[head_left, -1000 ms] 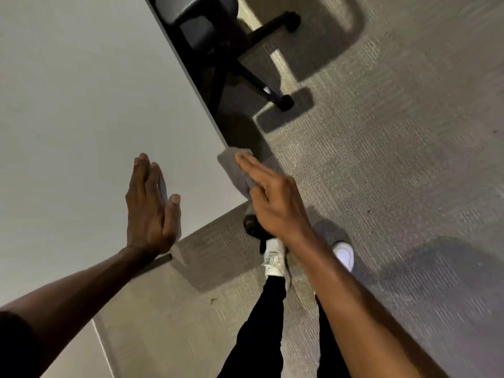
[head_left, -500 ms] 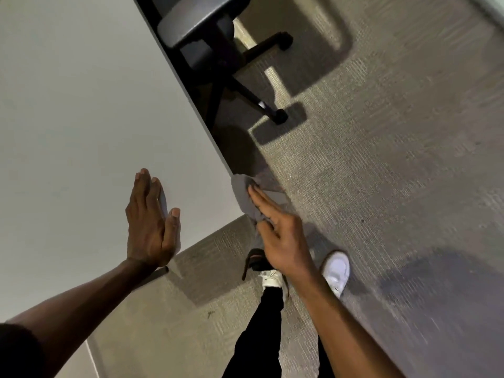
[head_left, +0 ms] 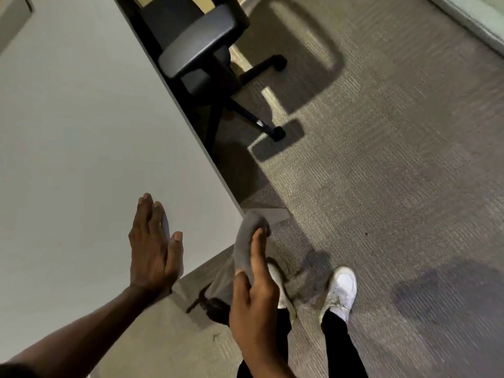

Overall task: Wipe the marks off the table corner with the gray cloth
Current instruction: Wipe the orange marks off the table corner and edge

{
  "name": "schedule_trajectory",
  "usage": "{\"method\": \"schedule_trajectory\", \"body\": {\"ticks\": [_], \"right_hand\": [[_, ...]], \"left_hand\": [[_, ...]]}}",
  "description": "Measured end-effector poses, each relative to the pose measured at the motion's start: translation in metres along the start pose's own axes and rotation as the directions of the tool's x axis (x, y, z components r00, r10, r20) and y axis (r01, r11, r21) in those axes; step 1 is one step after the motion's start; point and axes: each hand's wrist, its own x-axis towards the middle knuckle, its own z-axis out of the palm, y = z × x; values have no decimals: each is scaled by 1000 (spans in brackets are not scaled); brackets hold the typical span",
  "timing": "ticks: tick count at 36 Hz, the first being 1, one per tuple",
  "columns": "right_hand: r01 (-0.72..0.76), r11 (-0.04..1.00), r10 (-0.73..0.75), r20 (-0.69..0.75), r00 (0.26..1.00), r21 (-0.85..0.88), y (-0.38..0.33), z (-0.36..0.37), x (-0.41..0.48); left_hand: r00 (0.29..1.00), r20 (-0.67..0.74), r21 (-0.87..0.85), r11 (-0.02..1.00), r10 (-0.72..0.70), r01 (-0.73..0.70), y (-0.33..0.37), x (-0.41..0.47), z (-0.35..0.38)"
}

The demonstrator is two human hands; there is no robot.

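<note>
The white table (head_left: 90, 132) fills the left of the view, and its near corner lies at about the lower middle. The gray cloth (head_left: 246, 240) is bunched against that corner and hangs over the edge. My right hand (head_left: 255, 290) holds the cloth with thumb and fingers just off the corner, palm turned to the left. My left hand (head_left: 154, 246) lies flat on the tabletop near the front edge, fingers together and stretched out, holding nothing. No marks can be made out on the corner.
A black office chair (head_left: 201, 53) stands tucked against the table's right edge, its wheeled legs reaching onto the gray carpet (head_left: 381, 173). My legs in black trousers and white shoes (head_left: 339, 290) stand on the carpet below the corner.
My right hand has pulled the cloth back from the right edge to the very corner, where it now bunches and hangs. The view has tilted up. My left hand stays flat.
</note>
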Motion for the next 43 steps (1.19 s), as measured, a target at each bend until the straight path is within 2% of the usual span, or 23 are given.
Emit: {"method": "schedule_trajectory", "body": {"ticks": [3,6,10,15,18,22,28,34,39,43], "right_hand": [[-215,951,224,-17,974,221,-9,-2,18],[-231,934,237,12,971,271,-10,-1,39],[-171,974,159,86,983,150,-13,-14,68],[-97,993,114,277,954,-72,-25,-34,94],[-80,990,113,331,937,-112,-38,-26,117],[44,975,52,413,909,-218,-64,-3,154],[178,911,11,453,891,-371,-103,42,198],[187,899,-2,424,905,-395,-132,67,220],[199,850,18,405,914,-487,-124,63,203],[305,744,-50,407,912,-594,-102,46,165]], "left_hand": [[1000,-3,-2,1000,0,0,-2,0,1],[1000,-14,-11,1000,8,-8,-1,0,1],[1000,-15,-9,1000,8,-8,-2,0,1],[1000,-22,-1,1000,4,-5,-4,-1,2],[999,-32,-8,1000,-4,4,-3,-1,2],[999,-45,2,1000,24,-24,-2,0,2],[999,-13,33,999,-42,42,3,-3,-1],[998,19,62,996,-58,57,-2,-2,-3],[996,24,16,997,-82,81,-3,-4,-6],[996,25,1,996,-88,88,-6,-5,-5]]}}
